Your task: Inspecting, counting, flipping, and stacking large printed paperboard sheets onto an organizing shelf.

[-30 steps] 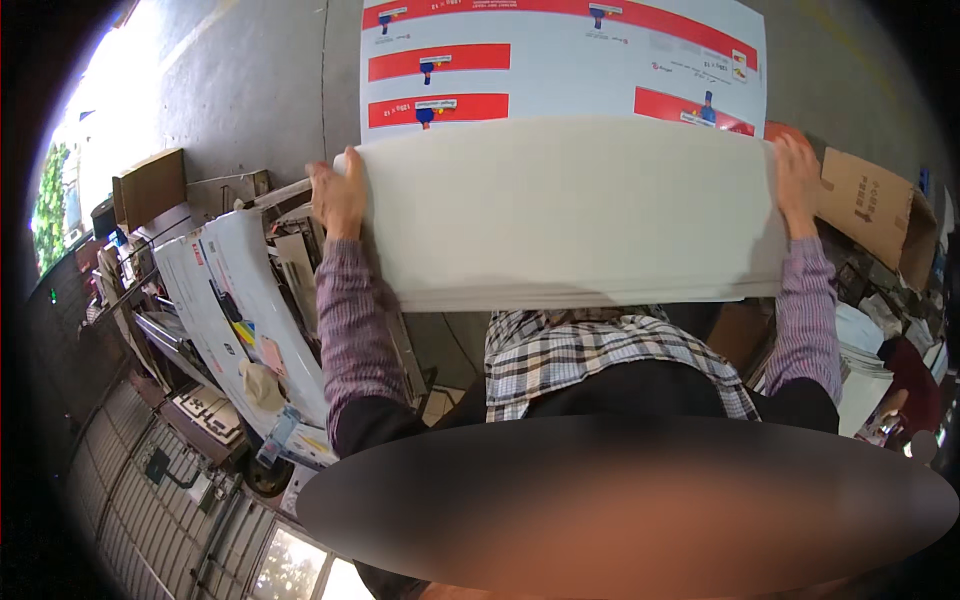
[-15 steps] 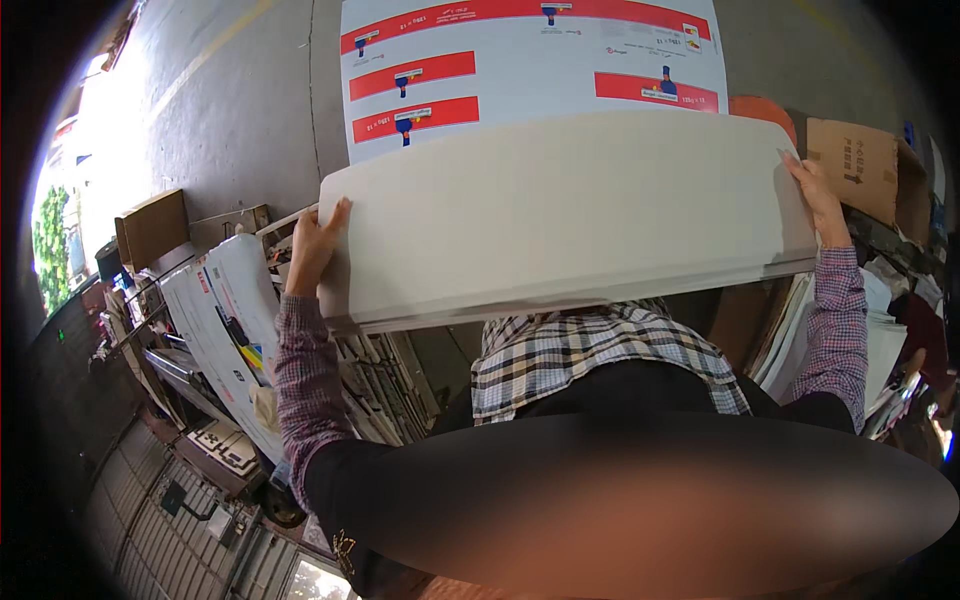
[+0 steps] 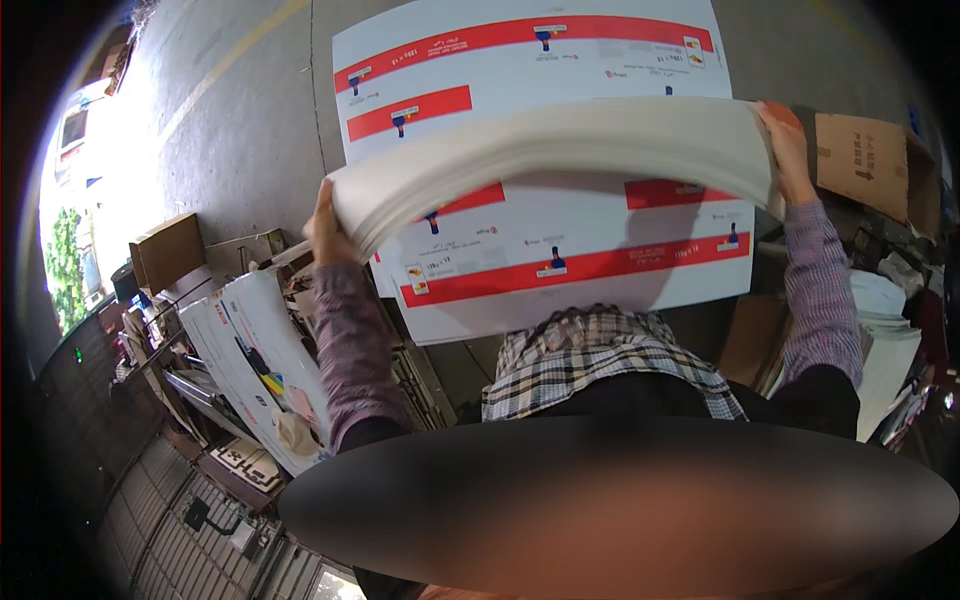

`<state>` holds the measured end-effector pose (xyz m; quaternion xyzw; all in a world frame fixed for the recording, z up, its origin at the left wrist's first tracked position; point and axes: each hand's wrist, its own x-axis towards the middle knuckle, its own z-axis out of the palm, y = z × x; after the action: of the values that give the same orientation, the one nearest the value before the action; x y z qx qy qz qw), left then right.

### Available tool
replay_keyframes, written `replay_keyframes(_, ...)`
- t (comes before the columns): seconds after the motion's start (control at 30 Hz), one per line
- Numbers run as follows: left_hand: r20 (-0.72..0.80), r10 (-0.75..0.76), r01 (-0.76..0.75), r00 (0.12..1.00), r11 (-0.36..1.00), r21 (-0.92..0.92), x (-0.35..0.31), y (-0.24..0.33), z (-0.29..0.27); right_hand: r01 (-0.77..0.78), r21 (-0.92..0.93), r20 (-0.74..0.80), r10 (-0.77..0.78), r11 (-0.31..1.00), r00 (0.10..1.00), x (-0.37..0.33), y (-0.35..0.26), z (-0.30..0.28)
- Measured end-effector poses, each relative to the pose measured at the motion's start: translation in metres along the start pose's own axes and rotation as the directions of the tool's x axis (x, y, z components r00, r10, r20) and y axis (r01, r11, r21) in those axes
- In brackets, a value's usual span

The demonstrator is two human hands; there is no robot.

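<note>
A thick stack of off-white paper sheets (image 3: 560, 125) bows upward in an arch between my two hands. My left hand (image 3: 330, 228) grips its left end, fingers wrapped around the edge. At the opposite end my right hand (image 3: 785, 150) holds the stack the same way, thumb side up. Below the arch lie large printed sheets (image 3: 600, 240), white with red bands and small blue figures. The raised stack covers their middle and casts a shadow on the near part.
To the left lean white boards (image 3: 262, 350) beside a brown cardboard box (image 3: 165, 253). An open carton (image 3: 865, 170) stands at the right, with an orange object (image 3: 785, 116) behind my right hand. White sheets (image 3: 888, 365) are stacked at the lower right. Grey floor (image 3: 250, 110) lies beyond.
The stack has gone from nearly flat to strongly arched, its near edge lifting away from me. Printed sheets now show beneath it. My left hand has shifted slightly inward.
</note>
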<state>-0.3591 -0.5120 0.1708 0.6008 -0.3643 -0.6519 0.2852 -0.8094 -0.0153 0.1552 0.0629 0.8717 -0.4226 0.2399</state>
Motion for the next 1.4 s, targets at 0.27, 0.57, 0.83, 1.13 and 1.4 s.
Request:
replay_keyframes(0.27,-0.503,0.138,-0.123,0.853,0.990,0.064,0.066,-0.006,0.105,0.043,-0.085,-0.538,-0.082,0.995,0.839,0.090,-0.018,0.076)
replay_keyframes(0.57,-0.626,0.121,0.081,0.770,0.955,0.285,0.072,0.003,0.141,-0.121,-0.063,-0.481,0.076,0.991,0.873,0.079,-0.068,0.091)
replay_keyframes(0.83,0.156,0.164,-0.187,0.974,0.972,0.144,-0.003,0.034,0.034,0.347,0.080,-0.459,-0.274,0.934,0.845,-0.065,0.006,-0.027)
replay_keyframes(1.13,0.663,0.388,-0.651,0.640,0.732,0.200,-0.114,0.076,0.140,0.080,0.749,-0.440,0.405,0.657,0.801,-0.406,0.174,-0.139)
replay_keyframes(1.4,0.991,0.125,-0.715,-0.037,0.689,-0.113,-0.283,0.018,0.371,0.431,0.728,-0.686,0.570,0.533,0.454,-0.562,0.271,-0.106)
